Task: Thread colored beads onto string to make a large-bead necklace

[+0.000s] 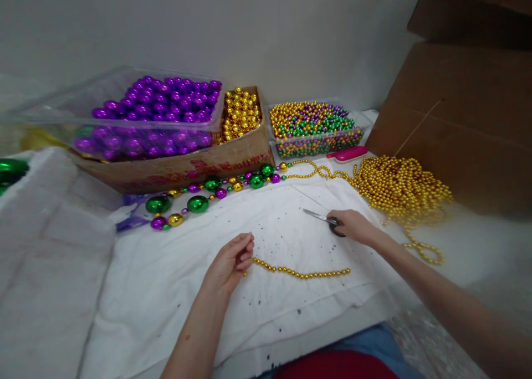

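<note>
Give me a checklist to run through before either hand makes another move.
1. Scissors held by the handles in the right hand: ok.
2. Blades apart from the left hand: ok.
3. Scissor blades fully closed: cannot tell; too small and blurred.
4. Left fingers gripping the short gold bead strand: cannot tell; they are curled at its near end.
5. White cloth free of debris: not ok; dark specks are scattered over it.
6. Multicoloured bead string apart from both hands: ok.
</note>
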`<act>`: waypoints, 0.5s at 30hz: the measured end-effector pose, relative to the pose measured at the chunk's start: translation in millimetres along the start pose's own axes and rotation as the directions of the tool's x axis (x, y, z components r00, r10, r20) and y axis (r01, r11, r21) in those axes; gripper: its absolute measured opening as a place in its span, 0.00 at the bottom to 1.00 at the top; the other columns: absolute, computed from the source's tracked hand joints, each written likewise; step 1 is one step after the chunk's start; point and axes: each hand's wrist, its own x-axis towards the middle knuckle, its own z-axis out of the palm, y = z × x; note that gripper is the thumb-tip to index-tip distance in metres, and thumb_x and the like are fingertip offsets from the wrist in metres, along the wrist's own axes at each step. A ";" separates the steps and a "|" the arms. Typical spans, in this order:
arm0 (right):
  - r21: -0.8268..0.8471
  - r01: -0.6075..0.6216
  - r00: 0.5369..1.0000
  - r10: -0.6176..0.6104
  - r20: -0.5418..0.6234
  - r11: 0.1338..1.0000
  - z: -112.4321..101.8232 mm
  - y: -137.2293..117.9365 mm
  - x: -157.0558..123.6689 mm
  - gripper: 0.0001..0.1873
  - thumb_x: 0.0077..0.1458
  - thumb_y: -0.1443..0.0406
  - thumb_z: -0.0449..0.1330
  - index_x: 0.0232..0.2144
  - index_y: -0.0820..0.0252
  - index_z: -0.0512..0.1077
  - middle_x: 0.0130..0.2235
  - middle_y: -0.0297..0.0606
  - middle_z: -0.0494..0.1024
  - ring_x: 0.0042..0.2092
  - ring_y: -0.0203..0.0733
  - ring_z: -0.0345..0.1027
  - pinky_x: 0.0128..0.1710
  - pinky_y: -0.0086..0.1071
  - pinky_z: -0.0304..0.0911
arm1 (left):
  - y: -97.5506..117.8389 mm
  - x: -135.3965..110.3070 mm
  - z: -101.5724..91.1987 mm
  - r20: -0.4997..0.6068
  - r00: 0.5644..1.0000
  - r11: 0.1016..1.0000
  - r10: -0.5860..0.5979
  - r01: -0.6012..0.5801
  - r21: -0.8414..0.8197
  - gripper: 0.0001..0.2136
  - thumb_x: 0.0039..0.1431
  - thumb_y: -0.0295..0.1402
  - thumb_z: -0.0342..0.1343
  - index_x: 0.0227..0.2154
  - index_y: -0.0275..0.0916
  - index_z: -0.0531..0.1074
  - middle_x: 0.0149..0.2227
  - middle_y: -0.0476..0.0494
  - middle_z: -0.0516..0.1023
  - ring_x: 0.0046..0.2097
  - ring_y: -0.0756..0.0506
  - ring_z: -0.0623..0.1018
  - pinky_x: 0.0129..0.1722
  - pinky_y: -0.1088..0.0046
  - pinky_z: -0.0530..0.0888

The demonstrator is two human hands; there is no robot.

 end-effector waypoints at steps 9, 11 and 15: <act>0.081 -0.026 0.999 0.029 -0.033 0.996 24.4 -44.9 -33.0 0.03 0.46 0.68 0.59 0.27 0.60 0.73 0.30 0.38 0.74 0.32 0.40 0.66 0.30 0.29 0.52 | -5.0 3.8 10.5 0.016 1.000 1.000 -0.021 0.021 -0.017 0.16 0.36 0.33 0.70 0.23 0.33 0.68 0.21 0.54 0.63 0.18 0.61 0.57 0.12 0.89 0.49; 0.132 -0.007 0.999 0.011 -0.030 0.991 38.6 -57.4 -39.1 0.03 0.43 0.71 0.59 0.23 0.61 0.71 0.31 0.37 0.74 0.33 0.39 0.66 0.31 0.29 0.54 | -5.8 4.9 16.0 0.033 0.999 1.000 -0.024 0.024 -0.002 0.16 0.37 0.33 0.70 0.22 0.33 0.67 0.21 0.54 0.63 0.18 0.61 0.56 0.12 0.89 0.49; 0.309 -0.009 1.000 0.018 -0.024 0.951 24.1 -41.9 -70.3 0.06 0.50 0.70 0.55 0.25 0.60 0.71 0.29 0.36 0.73 0.31 0.36 0.66 0.29 0.27 0.58 | -3.3 4.1 19.5 0.070 0.997 0.999 -0.016 0.013 0.049 0.15 0.39 0.33 0.69 0.22 0.32 0.67 0.20 0.54 0.63 0.18 0.61 0.55 0.13 0.89 0.49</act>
